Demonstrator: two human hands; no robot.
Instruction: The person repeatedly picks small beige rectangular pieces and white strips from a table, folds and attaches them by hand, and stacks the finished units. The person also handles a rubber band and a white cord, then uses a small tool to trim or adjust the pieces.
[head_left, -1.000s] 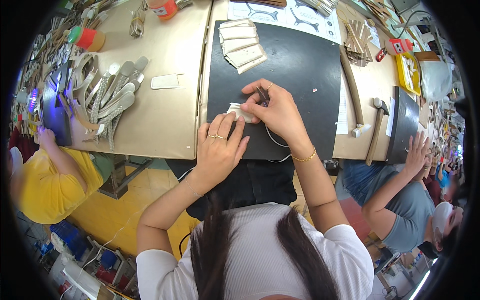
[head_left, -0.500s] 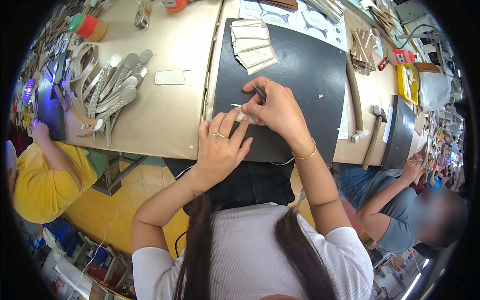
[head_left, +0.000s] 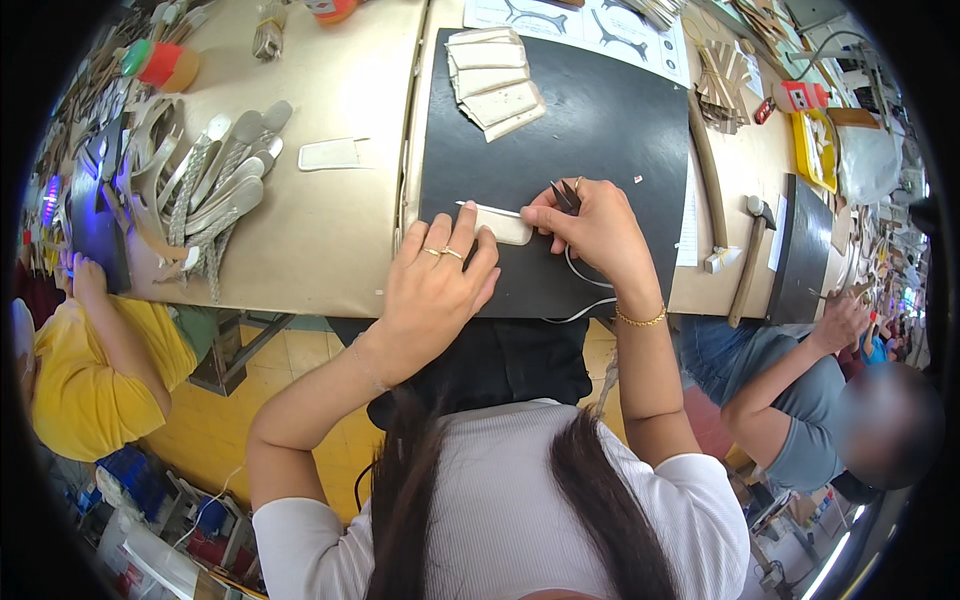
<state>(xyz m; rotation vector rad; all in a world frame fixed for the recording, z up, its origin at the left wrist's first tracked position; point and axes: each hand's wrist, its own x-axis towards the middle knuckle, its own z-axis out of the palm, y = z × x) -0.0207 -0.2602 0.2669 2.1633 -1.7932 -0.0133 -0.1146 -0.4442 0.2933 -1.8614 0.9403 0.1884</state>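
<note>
A small cream rectangular piece [head_left: 503, 226] with rounded corners lies on the black mat [head_left: 600, 130]. My left hand [head_left: 440, 272] rests at its left end, fingers stretched out and pressing it down. At the piece's upper right edge, my right hand [head_left: 597, 232] has thumb and forefinger pinched on the end of a thin white strip [head_left: 572, 268]. The strip runs along the piece's top edge and loops down past the mat's near edge. Small dark snips [head_left: 565, 196] with two pointed tips are tucked in the same hand. The pinching fingertips hide part of the edge.
Fanned cream pieces [head_left: 492, 80] lie at the mat's far side. Another cream piece [head_left: 328, 154] and a pile of braided straps [head_left: 220, 170] are left. A hammer [head_left: 752, 255] lies right. Co-workers sit at both sides, one in a yellow shirt [head_left: 95, 370].
My right hand has moved right and slightly down, away from my left fingers, exposing more of the cream piece. The white strip now loops out from it. The snips' points now show above the hand.
</note>
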